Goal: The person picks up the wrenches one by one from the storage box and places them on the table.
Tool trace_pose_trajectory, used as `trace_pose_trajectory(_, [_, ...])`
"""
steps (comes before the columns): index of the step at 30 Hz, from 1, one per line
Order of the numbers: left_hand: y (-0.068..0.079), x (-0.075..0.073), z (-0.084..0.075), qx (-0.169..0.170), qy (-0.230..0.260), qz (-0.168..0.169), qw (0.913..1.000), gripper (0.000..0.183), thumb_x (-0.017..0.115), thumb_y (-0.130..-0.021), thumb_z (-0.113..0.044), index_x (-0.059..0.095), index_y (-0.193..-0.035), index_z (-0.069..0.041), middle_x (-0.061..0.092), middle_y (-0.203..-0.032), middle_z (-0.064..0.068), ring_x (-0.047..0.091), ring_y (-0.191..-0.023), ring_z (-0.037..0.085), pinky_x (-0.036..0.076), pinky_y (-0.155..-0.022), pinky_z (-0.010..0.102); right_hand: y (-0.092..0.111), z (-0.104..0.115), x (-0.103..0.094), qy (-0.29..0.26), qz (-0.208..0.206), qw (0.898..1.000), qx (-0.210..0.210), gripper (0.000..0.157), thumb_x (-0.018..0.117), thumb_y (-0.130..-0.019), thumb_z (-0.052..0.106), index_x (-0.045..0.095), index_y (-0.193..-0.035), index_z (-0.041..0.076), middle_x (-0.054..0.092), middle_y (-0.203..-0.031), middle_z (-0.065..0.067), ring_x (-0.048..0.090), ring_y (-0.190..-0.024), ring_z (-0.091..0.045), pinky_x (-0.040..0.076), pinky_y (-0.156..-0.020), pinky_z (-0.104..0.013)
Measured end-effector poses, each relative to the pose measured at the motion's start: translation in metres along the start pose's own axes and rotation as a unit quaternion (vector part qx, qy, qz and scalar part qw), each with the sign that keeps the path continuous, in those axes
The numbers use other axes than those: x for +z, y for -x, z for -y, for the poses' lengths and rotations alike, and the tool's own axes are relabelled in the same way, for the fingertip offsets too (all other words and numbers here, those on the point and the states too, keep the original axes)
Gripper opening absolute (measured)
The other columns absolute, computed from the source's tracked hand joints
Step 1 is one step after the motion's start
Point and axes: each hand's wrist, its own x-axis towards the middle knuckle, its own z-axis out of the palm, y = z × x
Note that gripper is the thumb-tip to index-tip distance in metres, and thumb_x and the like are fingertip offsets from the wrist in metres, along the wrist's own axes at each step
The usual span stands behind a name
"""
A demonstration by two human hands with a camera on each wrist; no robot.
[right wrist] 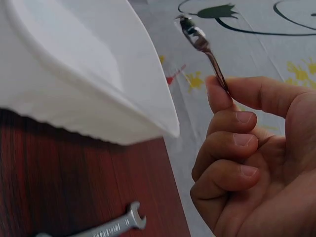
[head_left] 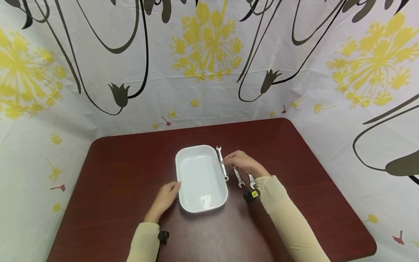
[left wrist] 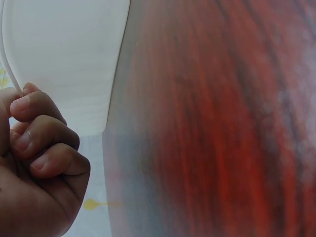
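Observation:
A white rectangular tray (head_left: 199,178) rests on the dark red table. At its left rim my left hand (head_left: 165,198) pinches the edge, the other fingers curled, as the left wrist view shows with the tray wall (left wrist: 64,64) above. Beside the right rim, my right hand (head_left: 243,162) holds a silver combination wrench (head_left: 224,171) between thumb and forefinger. In the right wrist view that wrench (right wrist: 213,61) is raised, apart from the tray. Two more wrenches lie right of the tray: one wrench (head_left: 239,178) under the hand, another wrench (head_left: 251,181) partly hidden by the right wrist.
The table (head_left: 131,163) has rounded corners and runs back to a hanging white cloth (head_left: 157,105) with flower prints. Black wrist cameras sit on both forearms, the right camera (head_left: 251,195) close to the loose wrenches.

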Motion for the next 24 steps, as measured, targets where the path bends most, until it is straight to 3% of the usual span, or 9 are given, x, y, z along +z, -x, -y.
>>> trace_pose_trajectory(5, [0.000, 0.000, 0.001, -0.002, 0.003, 0.001, 1.0000, 0.042, 0.047, -0.101, -0.035, 0.041, -0.068, -0.012, 0.037, -0.056, -0.001, 0.033, -0.053, 0.013, 0.032, -0.054, 0.025, 0.007, -0.010, -0.013, -0.013, -0.004, 1.000, -0.009, 0.018, 0.059, -0.091, 0.016, 0.061, -0.075, 0.008, 0.035, -0.058, 0.007, 0.032, -0.055, -0.008, 0.029, -0.056, -0.027])
trace_pose_trajectory(12, [-0.001, -0.001, 0.001, -0.002, -0.004, -0.004, 1.0000, 0.043, 0.047, -0.101, -0.036, 0.039, -0.067, -0.012, 0.037, -0.056, -0.002, 0.033, -0.053, 0.012, 0.032, -0.054, 0.025, 0.014, -0.022, -0.031, -0.018, -0.008, 1.000, -0.018, 0.028, 0.058, -0.093, 0.016, 0.051, -0.066, 0.010, 0.033, -0.058, 0.006, 0.032, -0.054, -0.010, 0.030, -0.054, -0.027])
trace_pose_trajectory(18, [0.000, -0.004, 0.000, -0.005, -0.003, -0.001, 1.0000, 0.043, 0.048, -0.101, -0.037, 0.040, -0.067, -0.012, 0.037, -0.056, -0.001, 0.033, -0.053, 0.013, 0.032, -0.054, 0.026, 0.022, -0.030, -0.042, -0.015, -0.021, 1.000, -0.006, 0.025, 0.059, -0.092, 0.015, 0.060, -0.067, 0.012, 0.037, -0.058, 0.007, 0.035, -0.055, -0.011, 0.031, -0.055, -0.027])
trace_pose_trajectory(24, [0.000, -0.001, 0.000, -0.002, 0.000, 0.004, 1.0000, 0.044, 0.047, -0.101, -0.039, 0.040, -0.067, -0.012, 0.037, -0.056, -0.001, 0.033, -0.053, 0.013, 0.033, -0.054, 0.026, 0.028, -0.053, -0.054, -0.014, -0.022, 1.000, -0.005, 0.030, 0.056, -0.095, 0.017, 0.051, -0.066, 0.009, 0.036, -0.062, -0.003, 0.036, -0.057, -0.017, 0.034, -0.056, -0.031])
